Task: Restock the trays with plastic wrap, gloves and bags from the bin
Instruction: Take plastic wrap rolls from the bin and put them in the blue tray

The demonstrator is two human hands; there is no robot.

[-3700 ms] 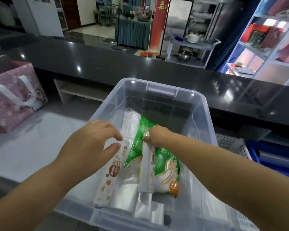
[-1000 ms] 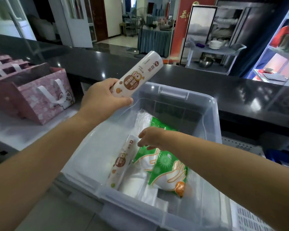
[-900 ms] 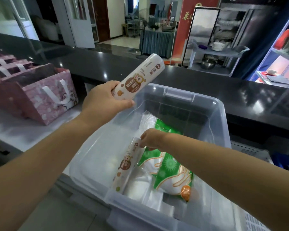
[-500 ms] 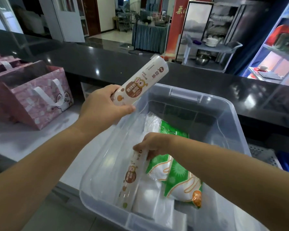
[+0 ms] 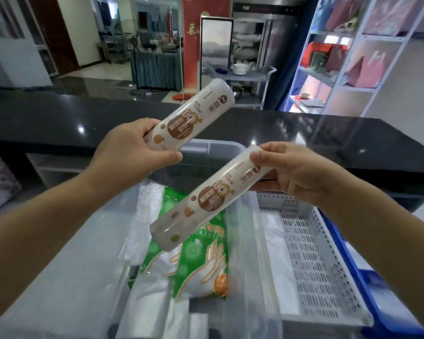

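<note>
left hand (image 5: 132, 152) at frame centre-left has its fingers wrapped round the lower end of one plastic wrap roll (image 5: 194, 116), tilted up-right. right hand (image 5: 296, 172) pinches the upper end of a second roll (image 5: 206, 201), which slants down-left above the clear bin (image 5: 66, 289). glove pack (image 5: 196, 260) and clear bags (image 5: 145, 216) lie inside the bin; white perforated tray (image 5: 316, 253) sits just right of it, open.
</note>
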